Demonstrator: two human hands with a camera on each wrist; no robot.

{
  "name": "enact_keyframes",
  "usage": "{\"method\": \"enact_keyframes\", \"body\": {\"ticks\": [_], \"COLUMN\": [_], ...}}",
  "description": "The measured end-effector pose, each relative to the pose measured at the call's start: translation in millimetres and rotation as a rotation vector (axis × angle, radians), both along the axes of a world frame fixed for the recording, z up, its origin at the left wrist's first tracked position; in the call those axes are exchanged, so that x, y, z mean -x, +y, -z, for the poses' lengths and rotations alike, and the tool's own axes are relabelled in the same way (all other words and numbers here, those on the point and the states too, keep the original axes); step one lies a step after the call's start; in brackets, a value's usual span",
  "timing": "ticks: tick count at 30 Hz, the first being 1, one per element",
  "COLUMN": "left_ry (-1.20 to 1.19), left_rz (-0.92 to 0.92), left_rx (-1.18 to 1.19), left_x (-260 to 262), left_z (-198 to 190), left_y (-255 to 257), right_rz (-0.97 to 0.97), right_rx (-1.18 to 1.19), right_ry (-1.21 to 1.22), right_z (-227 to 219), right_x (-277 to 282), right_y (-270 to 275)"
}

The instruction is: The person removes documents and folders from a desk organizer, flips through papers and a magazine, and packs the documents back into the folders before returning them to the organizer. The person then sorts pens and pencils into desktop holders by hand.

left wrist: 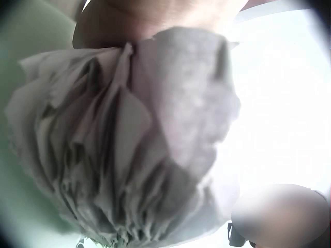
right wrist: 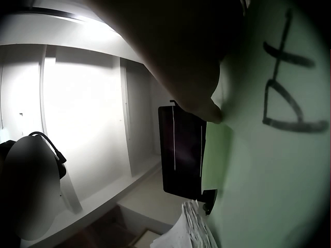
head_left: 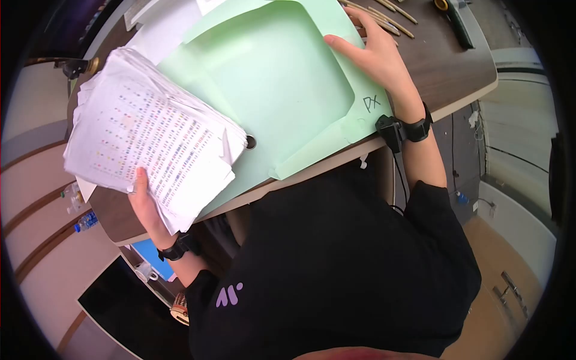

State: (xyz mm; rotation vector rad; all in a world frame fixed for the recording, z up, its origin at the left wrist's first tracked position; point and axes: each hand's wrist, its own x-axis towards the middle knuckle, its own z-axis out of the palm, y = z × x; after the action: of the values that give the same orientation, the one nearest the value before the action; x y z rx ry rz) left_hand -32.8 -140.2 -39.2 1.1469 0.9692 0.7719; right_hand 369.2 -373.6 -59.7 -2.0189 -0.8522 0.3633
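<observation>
My left hand (head_left: pixel 143 203) grips a thick, ragged-edged stack of papers (head_left: pixel 150 129), thumb on the top sheet, its other fingers hidden underneath. Rows of small coloured marks cover that sheet. In the left wrist view, the many creased sheet edges of the stack (left wrist: pixel 119 150) fan out below the hand (left wrist: pixel 155 20). A pale green paper folder (head_left: pixel 276 90) lies spread to the right of the stack, partly beneath it. My right hand (head_left: pixel 384 60) holds the folder's right flap, thumb on its face. "PX" is handwritten on this flap, which fills the right side of the right wrist view.
Several thin wooden sticks (head_left: pixel 390 18) lie on the dark brown table (head_left: pixel 444 72) beyond the right hand. A black-handled tool (head_left: pixel 459 27) is near the far right edge. White paper (head_left: pixel 159 36) sits behind the stack. Plastic bottles (head_left: pixel 86 222) stand off the table at left.
</observation>
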Motion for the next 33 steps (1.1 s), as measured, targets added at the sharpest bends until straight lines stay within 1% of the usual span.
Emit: {"method": "enact_keyframes", "body": {"ticks": [1,3,5,8,9,10,12,13,14,15,16,17,21,23,24,26,27,29,30,32,33], "left_ry": [-0.031,-0.018,0.012,0.034,0.027,0.028,-0.033,-0.046,-0.049,-0.061,-0.077,-0.065,-0.035,-0.006,-0.008,-0.018,-0.021,-0.014,-0.018,-0.016,-0.02], "left_rz": [0.012,0.027,0.039,0.017,0.02,-0.003,0.021,0.025,0.002,0.018,0.036,0.057,0.052,0.068,0.056,0.076,0.066,0.06,0.054,0.093,0.088], "left_rx": [0.011,0.052,0.108,0.13,0.174,0.165,0.22,0.219,0.209,0.199,0.191,0.203,0.232,0.241,0.243,0.247,0.25,0.265,0.268,0.26,0.258], "left_x": [24,27,28,22,20,18,14,15,14,8,6,8,9,13,15,20,20,19,19,22,23], "left_z": [-30,-23,-16,7,5,3,1,-1,-4,-4,-5,-4,-8,-7,-5,-2,-3,-5,-4,-5,-5], "left_y": [9,14,6,-8,-11,-13,-15,-13,-13,-16,-14,-10,-8,-7,-5,-2,-2,-3,-1,1,2], "right_rz": [-0.036,-0.082,-0.092,-0.121,-0.124,-0.146,-0.046,-0.028,-0.051,-0.052,-0.051,-0.04,-0.06,0.001,-0.012,-0.066,-0.075,-0.075,-0.083,-0.282,-0.287], "right_rx": [-0.032,-0.036,-0.021,0.001,0.027,0.016,-0.013,0.034,0.023,-0.023,-0.068,-0.031,-0.064,0.04,0.042,0.122,0.124,0.034,0.034,-0.041,-0.044], "right_ry": [-0.059,-0.055,-0.074,-0.115,-0.142,-0.139,-0.131,-0.097,-0.099,-0.175,-0.256,-0.09,-0.061,-0.012,-0.013,-0.091,-0.093,-0.716,-0.718,-0.867,-0.87], "right_z": [-55,-74,-74,-62,-62,-57,-44,-49,-47,-35,-33,-39,-27,-29,-31,-40,-43,-51,-61,-95,-107], "right_x": [22,24,24,25,29,32,37,38,37,32,31,33,27,29,28,26,25,24,25,39,47], "right_y": [14,25,25,20,20,21,23,23,20,14,14,13,16,20,24,36,42,55,63,87,103]}}
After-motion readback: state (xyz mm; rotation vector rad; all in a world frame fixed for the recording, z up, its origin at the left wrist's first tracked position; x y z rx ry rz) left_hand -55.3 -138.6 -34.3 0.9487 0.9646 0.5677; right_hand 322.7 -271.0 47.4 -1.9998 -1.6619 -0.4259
